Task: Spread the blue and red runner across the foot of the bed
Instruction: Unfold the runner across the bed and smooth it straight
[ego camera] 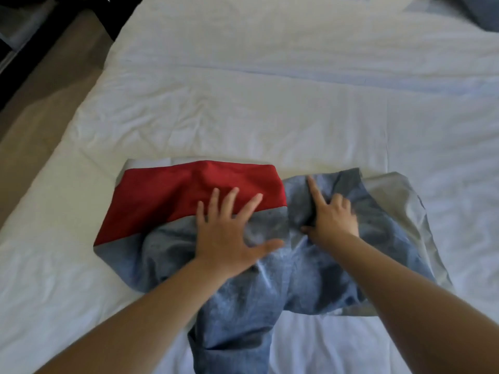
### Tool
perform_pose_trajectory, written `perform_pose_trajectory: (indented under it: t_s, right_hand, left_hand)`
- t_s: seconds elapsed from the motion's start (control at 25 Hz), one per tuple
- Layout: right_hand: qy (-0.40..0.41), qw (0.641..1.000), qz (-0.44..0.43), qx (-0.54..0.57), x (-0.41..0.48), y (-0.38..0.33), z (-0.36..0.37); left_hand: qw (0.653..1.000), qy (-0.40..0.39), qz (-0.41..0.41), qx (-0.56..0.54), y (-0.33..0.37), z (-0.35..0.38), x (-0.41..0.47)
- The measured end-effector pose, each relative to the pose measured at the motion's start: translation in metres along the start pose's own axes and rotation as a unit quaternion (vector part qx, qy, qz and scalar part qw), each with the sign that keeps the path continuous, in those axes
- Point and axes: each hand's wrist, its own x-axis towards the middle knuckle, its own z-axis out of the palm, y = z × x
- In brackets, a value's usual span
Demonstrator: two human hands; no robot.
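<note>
At near edge of bed (270, 103): bunched runner (297, 279), lower end cut off. Left hand (226, 238) flat on it, fingers spread. Right hand (334, 220) gripping a fold, grip blurred.

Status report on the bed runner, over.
Left hand flat on runner, fingers spread. Right hand grips a blue fold. Runner bunched on bed, not yet spread. Nothing in the way.

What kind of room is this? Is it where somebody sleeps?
Most likely a bedroom. A wide white bed fills the view, and what looks like a pillow lies at its far corner. The left hand presses a bunched blue and red runner on the bed.
</note>
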Motion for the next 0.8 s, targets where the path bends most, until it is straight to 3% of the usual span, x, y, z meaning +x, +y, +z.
perform_pose_trajectory:
  t_s: [0.16,0.32,0.52,0.8]
  right_hand:
    - [0.010,0.996,-0.072,-0.055,-0.005,-0.010,0.005]
    - [0.000,0.991,-0.121,-0.050,-0.016,0.006,-0.002]
    - [0.011,0.981,-0.182,-0.067,-0.046,0.044,-0.020]
    - [-0.020,0.992,-0.112,-0.060,-0.097,0.153,-0.072]
  left_hand:
    - [0.999,-0.042,0.004,0.006,0.063,0.023,0.008]
    - [0.994,-0.064,0.008,0.086,0.064,0.029,0.014]
    - [0.996,-0.006,0.069,0.049,0.064,0.001,0.012]
    - [0.996,0.080,0.012,0.030,0.064,-0.061,0.008]
